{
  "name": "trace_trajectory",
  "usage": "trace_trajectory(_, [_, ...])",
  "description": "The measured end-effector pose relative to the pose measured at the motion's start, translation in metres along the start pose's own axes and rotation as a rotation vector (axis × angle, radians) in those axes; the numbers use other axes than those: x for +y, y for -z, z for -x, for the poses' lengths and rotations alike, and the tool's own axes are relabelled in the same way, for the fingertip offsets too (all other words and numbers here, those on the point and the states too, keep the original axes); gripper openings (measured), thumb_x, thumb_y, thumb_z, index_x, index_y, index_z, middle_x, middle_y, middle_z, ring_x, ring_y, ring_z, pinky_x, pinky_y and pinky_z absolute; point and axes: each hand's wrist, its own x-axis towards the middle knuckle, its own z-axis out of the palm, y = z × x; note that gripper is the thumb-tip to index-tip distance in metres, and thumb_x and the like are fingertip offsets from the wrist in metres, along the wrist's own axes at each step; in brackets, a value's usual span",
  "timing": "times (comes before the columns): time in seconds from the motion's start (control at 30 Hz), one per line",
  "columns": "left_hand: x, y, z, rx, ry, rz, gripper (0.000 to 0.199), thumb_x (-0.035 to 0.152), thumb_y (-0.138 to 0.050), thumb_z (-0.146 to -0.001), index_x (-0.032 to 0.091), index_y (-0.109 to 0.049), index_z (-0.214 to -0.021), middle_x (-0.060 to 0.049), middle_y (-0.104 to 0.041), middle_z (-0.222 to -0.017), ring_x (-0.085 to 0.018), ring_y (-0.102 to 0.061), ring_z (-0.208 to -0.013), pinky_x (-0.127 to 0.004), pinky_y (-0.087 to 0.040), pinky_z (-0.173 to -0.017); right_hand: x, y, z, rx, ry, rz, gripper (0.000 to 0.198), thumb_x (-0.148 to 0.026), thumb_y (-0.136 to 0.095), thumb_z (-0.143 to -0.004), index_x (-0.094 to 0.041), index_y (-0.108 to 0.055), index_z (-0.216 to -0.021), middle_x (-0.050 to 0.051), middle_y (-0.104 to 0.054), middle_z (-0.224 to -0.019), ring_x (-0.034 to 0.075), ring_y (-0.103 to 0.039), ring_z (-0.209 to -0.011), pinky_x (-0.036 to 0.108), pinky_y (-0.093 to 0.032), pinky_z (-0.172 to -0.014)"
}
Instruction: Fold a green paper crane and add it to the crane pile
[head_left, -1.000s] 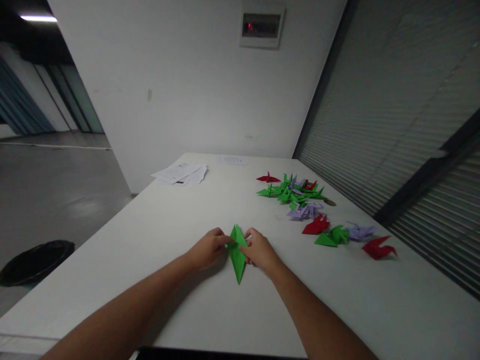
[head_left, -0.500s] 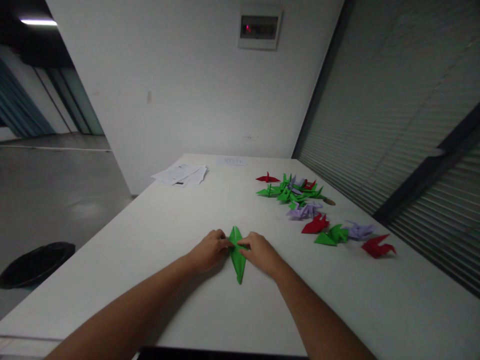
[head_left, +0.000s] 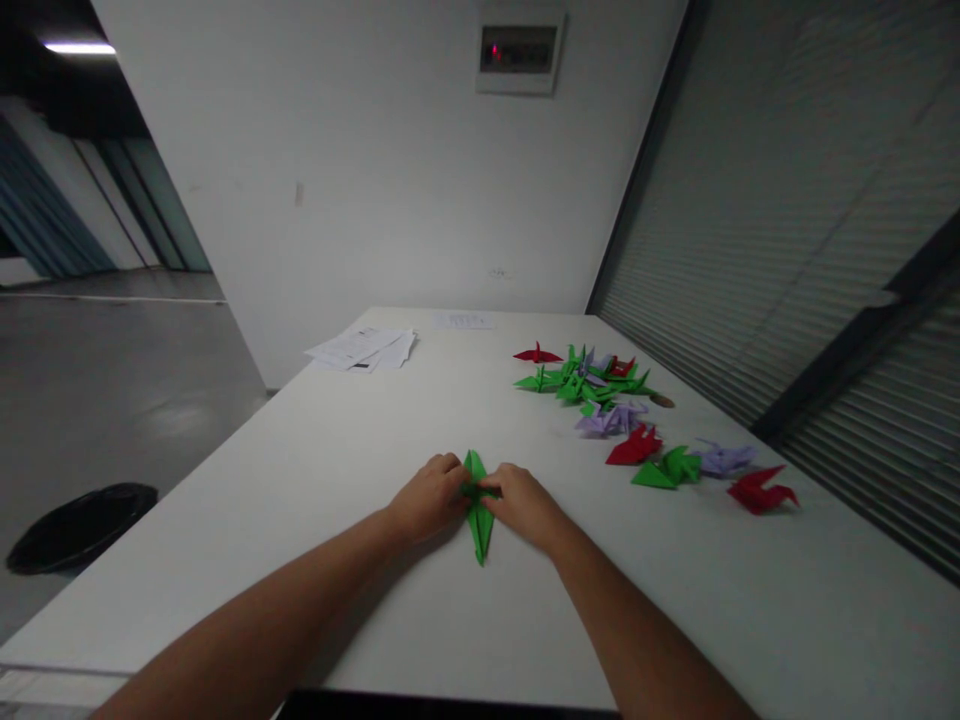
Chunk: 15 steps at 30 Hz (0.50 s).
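A long, narrow piece of folded green origami paper [head_left: 481, 526] lies on the white table, its pointed ends facing toward and away from me. My left hand [head_left: 435, 495] is closed on its left edge, fingers bent over the paper's middle. From the other side, my right hand [head_left: 523, 508] pinches the right edge with thumb and forefinger. The fingertips nearly meet over the paper and hide its centre. To the right rest several finished paper cranes, among them a green crane [head_left: 670, 468], a red crane [head_left: 762, 490] and a purple crane [head_left: 724, 458].
A heap of green, red and purple cranes [head_left: 583, 385] sits farther back on the right, beside a small brown round object [head_left: 661, 400]. Printed sheets [head_left: 364, 348] lie at the table's far left. A black-lined bin [head_left: 81, 528] stands on the floor at left. Window blinds border the right side.
My left hand has shifted slightly right, its fingers now farther over the paper's middle. The green paper's left side looks folded inward and narrower. My right hand stays nearly in place.
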Motion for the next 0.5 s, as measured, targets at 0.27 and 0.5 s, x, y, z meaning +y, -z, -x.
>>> trace_trajectory(0.27, [0.007, 0.013, 0.006, -0.099, -0.305, -0.031, 0.02, 0.011, -0.058, -0.094, 0.016, -0.077, -0.096, -0.011, -0.072, -0.097, -0.024, -0.067, -0.096, -0.034, -0.055, -0.088, 0.003, -0.003, 0.001, 0.031, -0.006, -0.028, 0.029, -0.015, -0.067, -0.086, -0.026, -0.083, -0.109, 0.007, -0.077, -0.094, 0.022, -0.068, -0.088, 0.028, -0.044, -0.077])
trace_trajectory(0.5, [-0.002, 0.032, 0.015, -0.228, -0.516, -0.027, 0.03, 0.029, -0.064, -0.097, 0.02, -0.074, -0.124, -0.017, -0.068, -0.13, -0.03, -0.065, -0.121, -0.042, -0.051, -0.108, 0.0, 0.003, 0.002, 0.013, 0.001, -0.069, 0.032, -0.014, -0.066, -0.085, -0.024, -0.083, -0.11, 0.007, -0.078, -0.095, 0.022, -0.069, -0.09, 0.029, -0.046, -0.08])
